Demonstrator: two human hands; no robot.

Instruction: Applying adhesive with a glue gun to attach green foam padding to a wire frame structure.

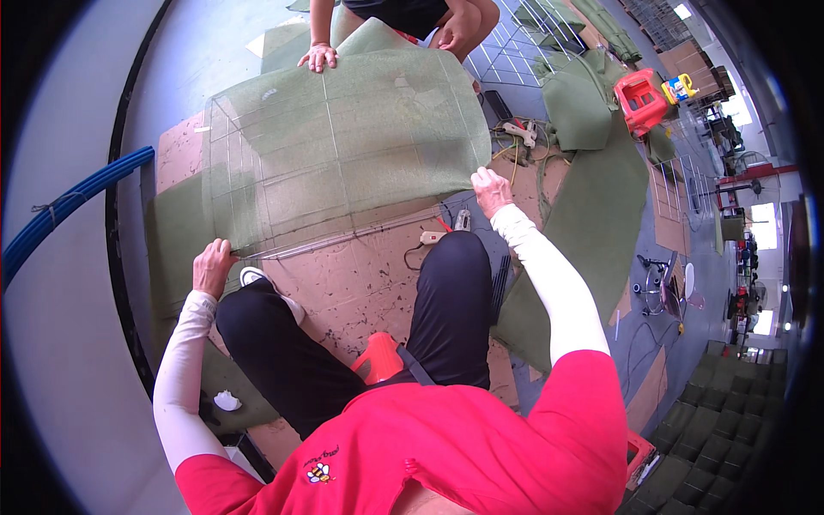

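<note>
A sheet of sheer green mesh fabric (343,142) stretches in front of me over a wire frame (330,245), whose thin rods show through it. At its near left corner my left hand (215,264) pinches the fabric edge, fingers closed. My right hand (491,190) grips the near right corner in a closed hold. Between the hands the frame's near rods lie below the mesh edge. Across from me, a co-worker's hand (319,57) presses flat on the far edge of the mesh.
A glue gun (432,237) lies by my right knee, another glue gun (520,132) beyond the mesh among cables. Green fabric (592,232) covers the floor at right, near a red plastic stool (640,101). Blue tubes (77,202) run along the left. Cardboard (343,300) lies beneath.
</note>
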